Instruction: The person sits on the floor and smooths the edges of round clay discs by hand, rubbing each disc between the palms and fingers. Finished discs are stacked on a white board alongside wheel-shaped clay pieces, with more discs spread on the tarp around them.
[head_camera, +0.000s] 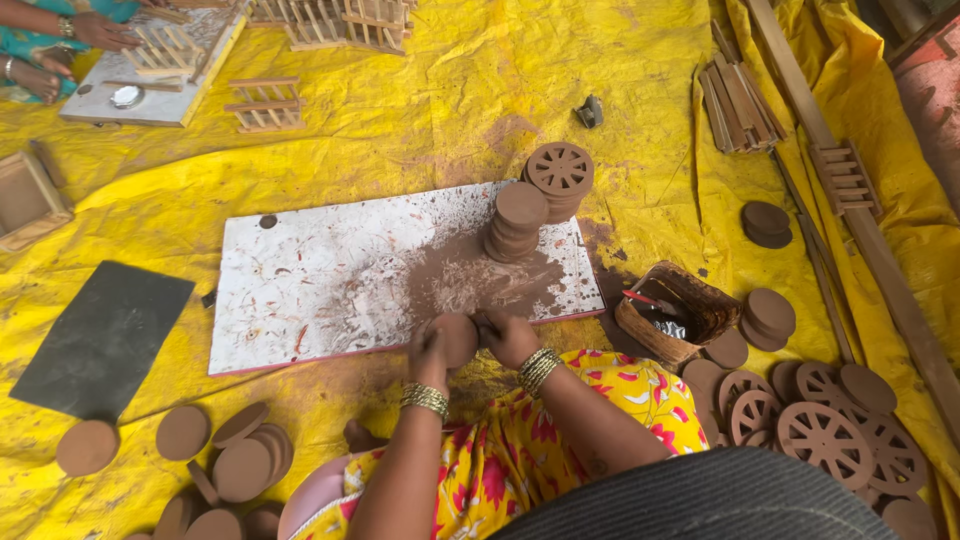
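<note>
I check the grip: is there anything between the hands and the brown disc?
Nothing visible. The left hand holds the disc directly, and the right hand touches its edge over the white board.

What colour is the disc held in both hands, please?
The disc is reddish brown, best seen in the head view.

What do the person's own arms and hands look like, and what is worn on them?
Both forearms are bare, with no sleeves in view. The left hand has a stack of gold-coloured bangles at the wrist. The right hand wears a similar stack of gold-coloured bangles. No gloves.
</note>
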